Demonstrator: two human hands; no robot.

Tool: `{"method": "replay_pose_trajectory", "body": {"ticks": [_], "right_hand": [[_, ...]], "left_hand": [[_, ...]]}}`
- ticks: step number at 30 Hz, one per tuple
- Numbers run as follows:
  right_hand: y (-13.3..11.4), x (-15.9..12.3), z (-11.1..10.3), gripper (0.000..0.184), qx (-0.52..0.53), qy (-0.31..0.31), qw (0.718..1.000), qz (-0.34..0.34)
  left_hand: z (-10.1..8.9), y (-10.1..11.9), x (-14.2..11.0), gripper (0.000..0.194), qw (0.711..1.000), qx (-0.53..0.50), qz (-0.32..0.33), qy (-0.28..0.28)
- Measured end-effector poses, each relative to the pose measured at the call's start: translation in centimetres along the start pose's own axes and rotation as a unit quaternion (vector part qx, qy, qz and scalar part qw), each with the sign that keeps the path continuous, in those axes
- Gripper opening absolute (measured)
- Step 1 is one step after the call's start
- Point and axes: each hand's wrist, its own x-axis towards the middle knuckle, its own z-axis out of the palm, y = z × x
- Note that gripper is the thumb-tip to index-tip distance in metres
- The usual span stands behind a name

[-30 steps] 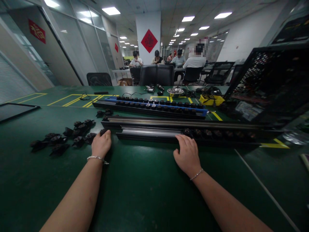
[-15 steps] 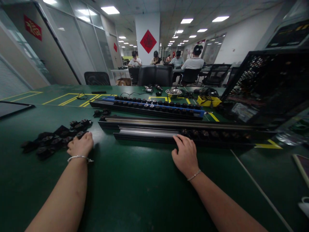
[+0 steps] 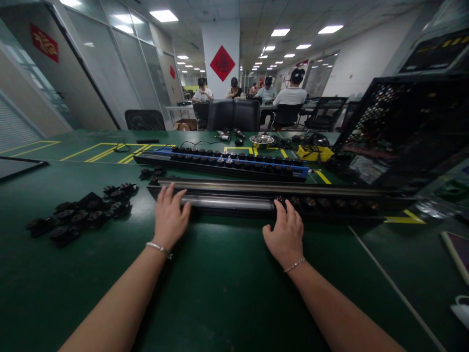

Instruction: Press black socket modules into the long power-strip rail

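Note:
A long black rail [image 3: 234,201] with a silvery channel lies across the green table [image 3: 220,283] in front of me. My left hand [image 3: 169,217] rests at the rail's left end, fingers stretched forward and apart over its edge, holding nothing that I can see. My right hand [image 3: 286,230] sits at the rail's middle, fingertips pressing on a black socket module [image 3: 281,201] where a row of modules [image 3: 330,203] fills the rail's right half. A heap of loose black modules [image 3: 84,211] lies on the table to the left of my left hand.
A second rail [image 3: 223,162] with a blue strip and fitted sockets lies farther back. A black mesh crate [image 3: 406,132] stands at the right. A yellow box [image 3: 315,152] and a metal bowl [image 3: 261,140] sit behind. Several people sit at a far table [image 3: 264,93].
My left hand went out to the heap of loose modules, then came back right to the rail's left end. My right hand stayed at the rail's middle.

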Motion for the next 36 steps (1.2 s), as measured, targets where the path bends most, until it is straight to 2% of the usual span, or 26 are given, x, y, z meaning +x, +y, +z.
{"method": "replay_pose_trajectory", "body": {"ticks": [2,4,6,8,23,31,36], "right_hand": [[0.0,0.0,0.0,0.06,-0.002,-0.012,1.0,-0.001],[0.0,0.0,0.0,0.059,-0.002,-0.013,1.0,-0.003],[0.0,0.1,0.0,0.058,0.0,-0.012,1.0,-0.005],[0.0,0.1,0.0,0.056,0.004,-0.012,1.0,-0.007],[-0.2,0.1,0.1,0.052,0.047,-0.017,0.998,-0.04],[-0.3,0.1,-0.2,0.056,0.064,-0.042,0.996,-0.053],[-0.2,0.2,0.1,0.06,0.082,-0.045,0.992,-0.084]], "left_hand": [[0.3,2.5,-0.9,0.046,0.996,-0.006,0.078,-0.041],[0.5,4.1,-1.6,0.047,0.987,-0.016,0.132,-0.095],[0.6,4.7,-1.9,0.051,0.976,-0.022,0.166,-0.139],[0.6,4.7,-2.0,0.052,0.97,-0.024,0.182,-0.16],[0.1,4.6,-1.8,0.052,0.968,-0.022,0.192,-0.157],[0.1,4.7,-1.7,0.054,0.968,-0.01,0.193,-0.158],[0.2,4.7,-1.8,0.059,0.969,0.007,0.196,-0.148]]}}
